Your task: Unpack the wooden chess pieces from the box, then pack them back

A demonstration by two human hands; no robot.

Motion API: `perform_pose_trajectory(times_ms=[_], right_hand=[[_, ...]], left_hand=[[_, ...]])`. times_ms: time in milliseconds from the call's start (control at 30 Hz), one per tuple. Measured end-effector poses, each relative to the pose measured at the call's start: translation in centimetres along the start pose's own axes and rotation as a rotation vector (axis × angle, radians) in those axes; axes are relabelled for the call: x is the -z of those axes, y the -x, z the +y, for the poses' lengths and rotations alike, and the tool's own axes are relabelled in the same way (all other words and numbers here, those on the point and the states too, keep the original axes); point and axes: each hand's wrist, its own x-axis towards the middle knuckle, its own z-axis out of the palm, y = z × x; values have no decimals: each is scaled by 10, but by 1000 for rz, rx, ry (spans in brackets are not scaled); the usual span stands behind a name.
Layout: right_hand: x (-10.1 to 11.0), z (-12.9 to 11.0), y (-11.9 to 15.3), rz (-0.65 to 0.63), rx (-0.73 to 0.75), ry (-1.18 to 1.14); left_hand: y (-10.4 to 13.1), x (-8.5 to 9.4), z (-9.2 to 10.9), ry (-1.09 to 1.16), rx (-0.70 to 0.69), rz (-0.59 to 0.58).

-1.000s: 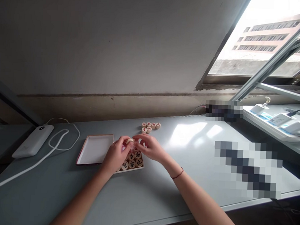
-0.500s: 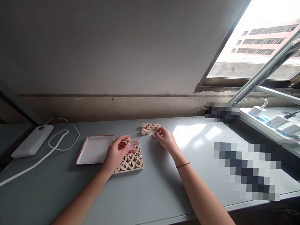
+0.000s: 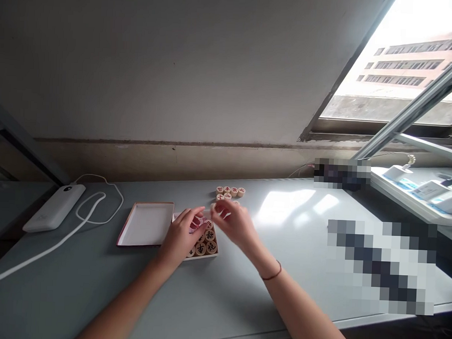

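Note:
My left hand (image 3: 180,235) is over the open box (image 3: 201,257) of round wooden xiangqi pieces, thumb and fingers apart, with no piece visible at its fingertips. Its fingers cover the box's left part. Black-lettered pieces (image 3: 211,247) sit in rows inside, and some pink lining shows between the fingers. Just right of it, my right hand (image 3: 236,225) pinches a pale xiangqi piece (image 3: 213,207), seen nearly edge-on above the box's back right corner. Behind that hand, several red-lettered pieces (image 3: 227,190) stand grouped on the table; the hand partly hides the nearest.
The box lid (image 3: 150,223) lies inside up, left of the box. Farther left are a white power bank (image 3: 54,209) and its looped white cable (image 3: 69,241). A power strip (image 3: 415,198) with plugs sits at the right, by a metal frame. Two areas are pixelated.
My right hand has moved left from the loose pieces to the box, carrying a piece. The piece formerly at my left fingertips no longer shows there. The view has shifted slightly.

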Motion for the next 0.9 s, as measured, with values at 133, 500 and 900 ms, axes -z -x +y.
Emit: perform_pose_trajectory(times_ms=[133,500,900], right_hand=[[20,38,-16,95,-154,349],[16,60,-21,-44,-218,543],[8,66,-22,155,-133,362]], left_hand=[[0,2,-1,-23,17,-18],[0,1,-6,-44,-19,-48],[-1,0,-8,-310,-16,-109]])
